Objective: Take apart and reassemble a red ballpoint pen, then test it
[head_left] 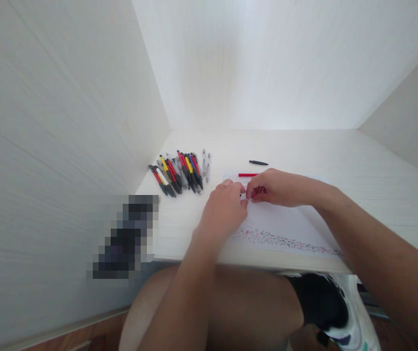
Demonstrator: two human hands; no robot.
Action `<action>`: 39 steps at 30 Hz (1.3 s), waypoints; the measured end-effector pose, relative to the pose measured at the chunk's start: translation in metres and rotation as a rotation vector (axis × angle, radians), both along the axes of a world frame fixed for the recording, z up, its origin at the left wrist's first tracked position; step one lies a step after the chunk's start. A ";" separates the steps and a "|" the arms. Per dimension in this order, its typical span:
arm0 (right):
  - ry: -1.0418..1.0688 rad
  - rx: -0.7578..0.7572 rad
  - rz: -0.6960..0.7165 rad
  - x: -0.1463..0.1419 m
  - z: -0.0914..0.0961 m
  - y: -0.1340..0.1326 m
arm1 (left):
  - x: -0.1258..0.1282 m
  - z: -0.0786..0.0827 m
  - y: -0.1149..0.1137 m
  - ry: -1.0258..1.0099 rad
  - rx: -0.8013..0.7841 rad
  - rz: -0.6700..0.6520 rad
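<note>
My left hand (225, 204) and my right hand (273, 187) meet fingertip to fingertip over a sheet of white paper (282, 219). Both are closed in a pinch. A tiny dark bit shows at the left fingertips, but what they hold is too small and hidden to name. Just beyond my right hand lies a red tube (247, 175), like a pen barrel, partly covered by the hand. Farther back is a short black pointed piece (258, 163), like part of a pen. Rows of small red and dark marks run along the paper's near edge.
A pile of pens (172, 170) in red, yellow, white and black lies at the left of the white desk (388, 195). Several clear pens (204, 163) lie beside it. Pale panels (249, 63) enclose the desk at the back and sides. A pixelated patch covers the left edge.
</note>
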State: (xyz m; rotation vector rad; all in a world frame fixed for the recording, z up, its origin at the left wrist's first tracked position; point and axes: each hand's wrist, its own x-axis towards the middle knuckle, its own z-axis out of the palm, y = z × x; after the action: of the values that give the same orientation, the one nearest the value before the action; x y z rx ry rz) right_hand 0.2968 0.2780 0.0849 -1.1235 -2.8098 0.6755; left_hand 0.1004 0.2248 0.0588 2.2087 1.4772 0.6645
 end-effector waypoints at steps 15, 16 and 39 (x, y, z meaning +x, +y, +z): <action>-0.040 -0.026 -0.030 0.004 0.009 -0.003 | 0.004 -0.002 -0.002 0.067 0.002 -0.034; -0.046 -0.028 -0.026 0.004 0.009 -0.004 | 0.005 -0.002 -0.003 0.081 0.007 -0.035; 0.024 -0.058 -0.027 0.000 0.011 -0.005 | 0.010 -0.007 -0.005 0.056 0.034 0.004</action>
State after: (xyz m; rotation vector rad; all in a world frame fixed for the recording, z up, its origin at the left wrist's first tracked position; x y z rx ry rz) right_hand 0.2965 0.2726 0.0961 -1.1522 -2.7667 0.7680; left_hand 0.1107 0.2193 0.0520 2.2674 1.5089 0.6383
